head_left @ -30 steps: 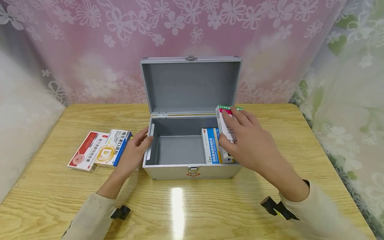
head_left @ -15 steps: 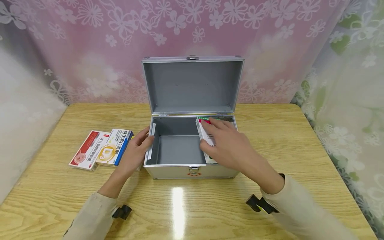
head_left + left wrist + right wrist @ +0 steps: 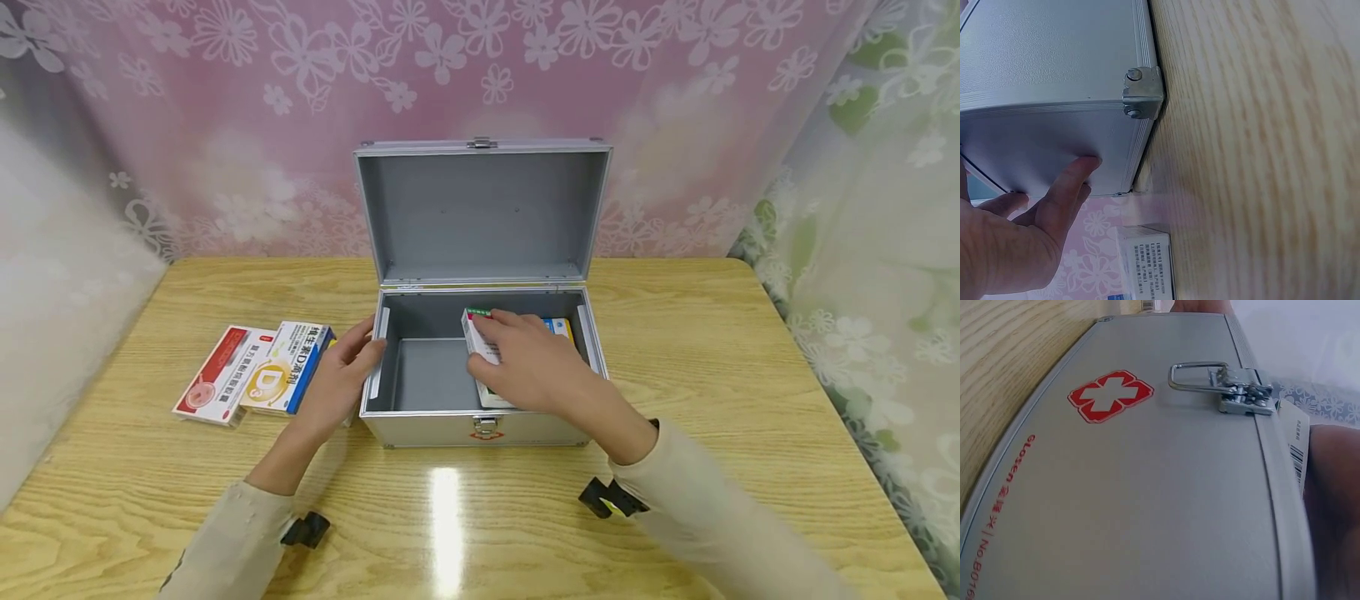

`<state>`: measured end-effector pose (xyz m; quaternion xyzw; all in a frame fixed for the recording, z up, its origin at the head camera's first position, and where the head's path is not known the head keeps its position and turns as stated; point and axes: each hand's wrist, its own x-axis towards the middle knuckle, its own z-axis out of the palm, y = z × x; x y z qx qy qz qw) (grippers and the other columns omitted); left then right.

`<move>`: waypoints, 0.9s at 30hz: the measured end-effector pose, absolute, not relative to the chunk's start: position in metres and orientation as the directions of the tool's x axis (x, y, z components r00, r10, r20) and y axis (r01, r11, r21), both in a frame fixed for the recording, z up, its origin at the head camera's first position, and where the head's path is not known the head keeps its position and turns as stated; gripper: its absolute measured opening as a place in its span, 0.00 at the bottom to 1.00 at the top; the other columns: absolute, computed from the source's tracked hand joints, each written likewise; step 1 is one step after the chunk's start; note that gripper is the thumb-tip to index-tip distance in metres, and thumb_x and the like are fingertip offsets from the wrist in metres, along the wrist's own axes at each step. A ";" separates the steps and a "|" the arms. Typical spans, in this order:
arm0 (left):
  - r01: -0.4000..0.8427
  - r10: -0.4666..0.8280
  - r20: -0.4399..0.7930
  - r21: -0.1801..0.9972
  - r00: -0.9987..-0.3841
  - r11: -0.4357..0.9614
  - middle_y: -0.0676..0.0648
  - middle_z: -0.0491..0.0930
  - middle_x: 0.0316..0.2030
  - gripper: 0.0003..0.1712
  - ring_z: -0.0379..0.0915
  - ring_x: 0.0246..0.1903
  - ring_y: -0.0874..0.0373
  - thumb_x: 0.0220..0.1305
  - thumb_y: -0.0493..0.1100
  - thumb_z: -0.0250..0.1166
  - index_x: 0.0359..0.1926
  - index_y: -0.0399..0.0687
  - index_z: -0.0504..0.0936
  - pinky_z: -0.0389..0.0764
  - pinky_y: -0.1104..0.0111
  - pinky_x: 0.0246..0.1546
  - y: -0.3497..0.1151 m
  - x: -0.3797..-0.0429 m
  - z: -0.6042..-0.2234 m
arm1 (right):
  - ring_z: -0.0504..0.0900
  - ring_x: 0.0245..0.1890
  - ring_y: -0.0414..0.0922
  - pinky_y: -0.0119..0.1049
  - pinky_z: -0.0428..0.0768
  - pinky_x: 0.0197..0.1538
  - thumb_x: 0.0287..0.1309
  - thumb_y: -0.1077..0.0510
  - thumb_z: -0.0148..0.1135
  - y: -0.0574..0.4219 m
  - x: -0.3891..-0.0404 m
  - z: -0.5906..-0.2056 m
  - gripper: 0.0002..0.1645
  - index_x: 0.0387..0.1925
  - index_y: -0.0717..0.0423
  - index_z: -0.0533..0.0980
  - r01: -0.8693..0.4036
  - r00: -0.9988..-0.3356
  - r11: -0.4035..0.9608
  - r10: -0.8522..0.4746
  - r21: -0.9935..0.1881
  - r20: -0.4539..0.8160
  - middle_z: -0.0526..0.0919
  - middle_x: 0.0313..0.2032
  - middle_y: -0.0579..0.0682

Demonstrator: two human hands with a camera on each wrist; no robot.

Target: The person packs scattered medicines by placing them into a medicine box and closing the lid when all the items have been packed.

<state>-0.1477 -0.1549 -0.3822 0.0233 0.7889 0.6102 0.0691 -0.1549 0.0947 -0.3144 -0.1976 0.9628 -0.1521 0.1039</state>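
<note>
A silver first-aid case (image 3: 420, 427) stands with its lid (image 3: 480, 212) raised. My left hand (image 3: 337, 379) holds its left wall: the thumb lies over the rim, and in the left wrist view fingers (image 3: 1075, 175) press the outer side. My right hand (image 3: 532, 362) reaches inside and grips a white medicine box (image 3: 483, 342) with a green and magenta end. That box stands near the middle of the case, its lower part within the walls. To the right of the hand a blue and yellow medicine box (image 3: 558, 327) shows, mostly covered by the hand.
Left of the case, a vitamin D3 drops box (image 3: 273, 379) overlaps a red and white medicine box (image 3: 217, 375) on the wooden table (image 3: 712, 350). Floral curtains (image 3: 480, 75) hang behind and beside the table. A metal latch (image 3: 1244, 390) projects from the case front.
My right hand has carried the white medicine box leftward and down into the case, from the right rim to near the middle. The left hand has stayed on the left wall.
</note>
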 end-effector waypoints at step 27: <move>-0.060 0.109 -0.089 0.968 -0.990 0.242 0.44 0.67 0.55 0.29 0.68 0.49 0.47 0.63 0.57 0.49 0.64 0.61 0.58 0.72 0.59 0.44 -0.154 -0.149 -0.385 | 0.59 0.58 0.55 0.54 0.68 0.48 0.55 0.39 0.41 0.058 -0.169 -0.338 0.34 0.62 0.46 0.62 -0.356 -0.887 0.903 -0.408 -0.240 -0.216 0.61 0.61 0.51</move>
